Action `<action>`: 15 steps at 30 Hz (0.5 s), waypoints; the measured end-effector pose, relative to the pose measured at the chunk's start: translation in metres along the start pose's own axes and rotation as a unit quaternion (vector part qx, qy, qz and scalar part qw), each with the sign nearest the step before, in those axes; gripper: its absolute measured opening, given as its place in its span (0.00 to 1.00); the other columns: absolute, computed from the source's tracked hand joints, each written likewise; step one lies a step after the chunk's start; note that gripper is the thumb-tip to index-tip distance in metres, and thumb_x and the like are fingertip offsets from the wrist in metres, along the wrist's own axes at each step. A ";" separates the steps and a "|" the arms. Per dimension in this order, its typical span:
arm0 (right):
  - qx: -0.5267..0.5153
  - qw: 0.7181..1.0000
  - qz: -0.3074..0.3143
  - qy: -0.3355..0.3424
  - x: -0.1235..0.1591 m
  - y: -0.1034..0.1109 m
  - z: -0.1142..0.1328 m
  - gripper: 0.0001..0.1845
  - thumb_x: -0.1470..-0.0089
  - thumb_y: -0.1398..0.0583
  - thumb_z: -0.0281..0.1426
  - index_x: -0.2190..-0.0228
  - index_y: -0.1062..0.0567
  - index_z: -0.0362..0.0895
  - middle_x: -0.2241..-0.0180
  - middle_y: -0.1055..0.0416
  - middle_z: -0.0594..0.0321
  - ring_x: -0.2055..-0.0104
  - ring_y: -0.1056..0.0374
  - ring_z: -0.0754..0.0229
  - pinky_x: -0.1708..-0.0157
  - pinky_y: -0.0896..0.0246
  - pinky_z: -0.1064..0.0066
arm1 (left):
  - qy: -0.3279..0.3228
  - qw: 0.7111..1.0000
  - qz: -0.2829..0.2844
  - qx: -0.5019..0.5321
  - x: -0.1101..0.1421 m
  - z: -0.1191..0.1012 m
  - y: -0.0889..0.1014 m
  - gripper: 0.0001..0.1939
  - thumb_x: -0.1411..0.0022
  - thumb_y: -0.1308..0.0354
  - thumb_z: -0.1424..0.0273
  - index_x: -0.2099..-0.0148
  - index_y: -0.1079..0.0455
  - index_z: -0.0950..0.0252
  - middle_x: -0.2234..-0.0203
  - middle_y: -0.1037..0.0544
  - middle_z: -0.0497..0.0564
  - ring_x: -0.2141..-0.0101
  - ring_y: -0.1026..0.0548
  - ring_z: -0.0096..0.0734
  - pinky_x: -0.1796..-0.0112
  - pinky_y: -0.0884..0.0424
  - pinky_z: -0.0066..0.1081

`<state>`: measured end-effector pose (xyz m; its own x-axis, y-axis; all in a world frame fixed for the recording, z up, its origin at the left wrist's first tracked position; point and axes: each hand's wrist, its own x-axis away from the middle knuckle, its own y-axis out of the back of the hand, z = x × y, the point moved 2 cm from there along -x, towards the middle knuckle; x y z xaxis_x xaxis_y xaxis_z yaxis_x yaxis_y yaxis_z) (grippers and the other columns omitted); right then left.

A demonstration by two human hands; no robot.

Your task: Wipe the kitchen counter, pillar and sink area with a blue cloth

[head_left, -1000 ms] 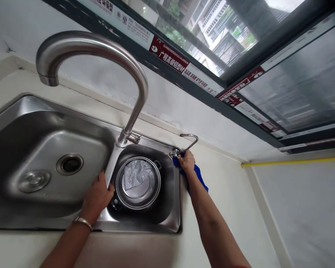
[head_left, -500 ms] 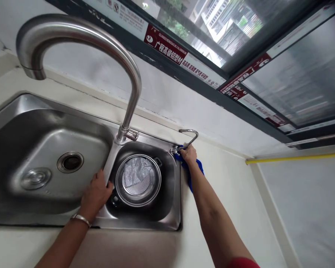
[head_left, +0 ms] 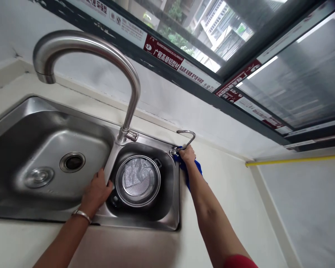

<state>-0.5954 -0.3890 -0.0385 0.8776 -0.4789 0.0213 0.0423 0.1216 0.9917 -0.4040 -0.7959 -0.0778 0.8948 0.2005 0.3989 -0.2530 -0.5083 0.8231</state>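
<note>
My left hand point(head_left: 97, 190), with a metal bangle at the wrist, is closed over the sink divider point(head_left: 110, 162) between the two basins. At the sink's back right corner, my right hand point(head_left: 187, 153) is closed on a blue cloth point(head_left: 198, 167), close against the base of a small curved faucet point(head_left: 190, 138). Part of the cloth hangs out below the wrist; the fingertips are hidden. Inside the smaller basin sits a round metal pot point(head_left: 156, 188) with dark handles, holding a perforated steamer plate point(head_left: 136, 189) and a crumpled silvery mesh cloth point(head_left: 139, 169).
A tall gooseneck faucet point(head_left: 131, 80) arches over the larger basin point(head_left: 50, 149), which has a drain point(head_left: 72, 162) and a loose metal strainer point(head_left: 39, 177). Pale countertop point(head_left: 229, 208) surrounds the sink. Behind it are a dark window frame point(head_left: 195, 87) and a yellow pipe point(head_left: 293, 160).
My view has tilted slightly, shifting the faucet and window in the picture. Both hands keep their places, the left on the divider and the right with the cloth at the small faucet.
</note>
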 end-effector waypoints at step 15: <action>0.028 0.998 -0.019 0.059 0.014 0.002 -0.004 0.19 0.47 0.42 0.38 0.54 0.30 0.44 0.54 0.26 0.52 0.52 0.31 0.50 0.53 0.41 0.60 | -0.003 1.000 -0.001 0.017 0.001 0.003 -0.002 0.26 0.35 0.53 0.66 0.37 0.47 0.69 0.49 0.28 0.65 0.52 0.24 0.54 0.57 0.28 0.43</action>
<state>-0.5808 -0.3918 -0.0369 0.9264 -0.3753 -0.0290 0.0533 0.0545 0.9971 -0.4017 -0.7971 -0.0809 0.8977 0.1960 0.3946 -0.2392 -0.5354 0.8101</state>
